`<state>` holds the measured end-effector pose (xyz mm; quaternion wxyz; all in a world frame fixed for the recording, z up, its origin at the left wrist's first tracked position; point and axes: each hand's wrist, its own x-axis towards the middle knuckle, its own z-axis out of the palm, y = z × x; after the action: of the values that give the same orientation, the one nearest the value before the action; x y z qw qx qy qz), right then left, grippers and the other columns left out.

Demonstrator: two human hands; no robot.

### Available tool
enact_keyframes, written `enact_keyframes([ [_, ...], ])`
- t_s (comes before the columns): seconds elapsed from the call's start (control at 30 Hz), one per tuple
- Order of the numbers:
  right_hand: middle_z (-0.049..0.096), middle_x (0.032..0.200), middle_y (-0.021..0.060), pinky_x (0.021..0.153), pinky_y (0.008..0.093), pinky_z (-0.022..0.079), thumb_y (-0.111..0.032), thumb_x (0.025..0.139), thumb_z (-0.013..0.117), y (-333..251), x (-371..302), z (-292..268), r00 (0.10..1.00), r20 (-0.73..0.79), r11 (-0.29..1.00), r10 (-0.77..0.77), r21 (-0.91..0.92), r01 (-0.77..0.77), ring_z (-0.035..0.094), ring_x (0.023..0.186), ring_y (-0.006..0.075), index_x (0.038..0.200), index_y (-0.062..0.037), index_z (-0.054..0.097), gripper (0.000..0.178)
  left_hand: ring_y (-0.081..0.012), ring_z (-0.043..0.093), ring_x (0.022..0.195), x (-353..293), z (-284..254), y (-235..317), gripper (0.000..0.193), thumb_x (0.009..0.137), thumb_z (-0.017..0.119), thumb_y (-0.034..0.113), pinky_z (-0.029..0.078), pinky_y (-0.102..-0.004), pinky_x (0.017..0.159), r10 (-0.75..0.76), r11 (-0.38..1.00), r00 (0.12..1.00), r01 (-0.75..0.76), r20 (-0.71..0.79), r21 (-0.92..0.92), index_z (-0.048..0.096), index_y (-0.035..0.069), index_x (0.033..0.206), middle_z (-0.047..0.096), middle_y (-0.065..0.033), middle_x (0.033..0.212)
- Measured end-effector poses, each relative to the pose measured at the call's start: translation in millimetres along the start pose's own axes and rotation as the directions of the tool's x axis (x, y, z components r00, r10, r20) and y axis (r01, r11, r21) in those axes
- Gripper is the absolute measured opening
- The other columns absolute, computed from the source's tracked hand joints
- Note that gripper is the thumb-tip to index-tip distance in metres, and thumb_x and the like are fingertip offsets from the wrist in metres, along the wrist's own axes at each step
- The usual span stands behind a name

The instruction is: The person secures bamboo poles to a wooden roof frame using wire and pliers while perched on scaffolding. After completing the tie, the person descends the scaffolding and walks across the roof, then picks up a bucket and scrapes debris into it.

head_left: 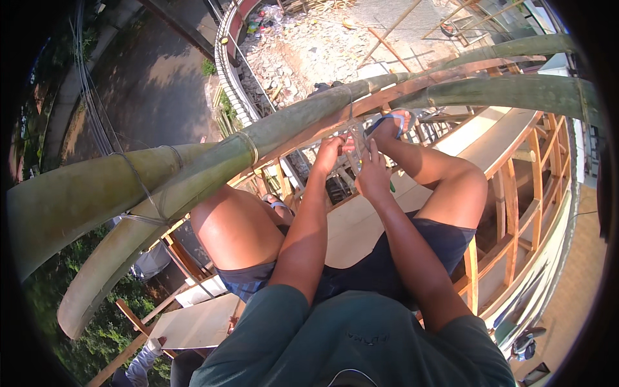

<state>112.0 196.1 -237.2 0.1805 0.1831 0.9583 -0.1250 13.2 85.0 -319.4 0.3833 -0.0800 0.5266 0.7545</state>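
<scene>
Left hand [331, 153] at looped strands [354, 131], grip unclear, right hand [373, 175] around a green-ended tool [392, 187], near bamboo pole [290, 124]

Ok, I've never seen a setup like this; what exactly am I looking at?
There is no machine here, just a person working bare-handed. The picture comes from a fisheye camera on their head, looking down, so straight edges curve. Around them are a timber frame, pale panels and a bamboo pole beside a wooden beam; rubble lies on the ground beyond. The left hand and right hand come together at a strand of wire or cord; the left one's exact grip is unclear. The right one seems to hold a green-ended object, perhaps a tool.
</scene>
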Motion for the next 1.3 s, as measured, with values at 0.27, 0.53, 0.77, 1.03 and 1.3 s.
enact_keyframes([
  [0.27,0.016,0.159,0.0035,0.098,0.0623,0.036,-0.01,0.082,0.057,-6.9,6.4,4.1,0.999,-0.029,0.995,0.031,-0.09,-0.033,0.034,0.135,0.034,0.144,-0.0074,0.037,0.065,-0.0192,0.066,0.09,4.8,8.1,4.4,0.091,0.091,0.039,0.071,0.048,-0.0303,0.086,-0.034,0.999,0.981,0.034,-0.191,-0.006,0.047,-0.01,0.131,0.061,-0.0189,0.122],
  [0.53,0.028,0.152,0.0085,0.093,0.0567,0.04,-0.01,0.089,0.053,-14.6,-4.8,-3.5,0.997,-0.064,0.996,0.044,-0.08,-0.049,0.044,0.122,0.0311,0.142,-0.0067,0.038,0.055,-0.0088,0.052,0.059,3.4,42.3,12.3,0.041,0.087,0.071,0.039,0.045,-0.0243,0.063,0.072,0.948,0.967,0.01,-0.243,0.319,0.065,0.004,0.066,0.056,0.002,0.06],
  [0.77,0.05,0.124,0.0163,0.086,0.0487,0.048,-0.015,0.088,0.06,-21.6,-12.0,-10.7,0.989,-0.123,0.994,0.077,0.082,-0.067,0.055,0.111,0.0335,0.123,-0.0057,0.046,0.039,-0.0232,0.06,0.057,22.6,57.5,-5.7,0.05,0.088,0.067,0.04,0.046,-0.0399,0.059,0.268,0.836,0.801,0.083,-0.536,0.542,0.06,-0.003,0.064,0.061,-0.0132,0.059],
  [1.03,0.056,0.114,0.0215,0.085,0.0453,0.052,-0.025,0.077,0.075,13.7,-11.7,7.4,0.969,-0.014,0.968,0.248,0.028,-0.248,0.06,0.105,0.0382,0.116,0.0,0.043,0.056,-0.0208,0.054,0.054,20.1,72.8,-6.4,0.049,0.09,0.064,0.038,0.044,-0.0387,0.058,0.181,0.909,0.834,0.06,-0.521,0.412,0.059,-0.003,0.064,0.06,-0.0125,0.06],
  [1.3,0.064,0.103,0.023,0.08,0.0443,0.055,-0.026,0.08,0.071,-6.9,-22.2,-24.8,0.97,0.132,0.966,0.203,0.135,-0.221,0.067,0.096,0.0371,0.112,0.0046,0.045,0.052,-0.016,0.058,0.054,39.5,59.3,-30.7,0.03,0.089,0.064,0.024,0.044,-0.0325,0.053,0.181,0.956,0.855,-0.036,-0.487,0.292,0.063,-0.003,0.075,0.063,-0.0091,0.064],
])
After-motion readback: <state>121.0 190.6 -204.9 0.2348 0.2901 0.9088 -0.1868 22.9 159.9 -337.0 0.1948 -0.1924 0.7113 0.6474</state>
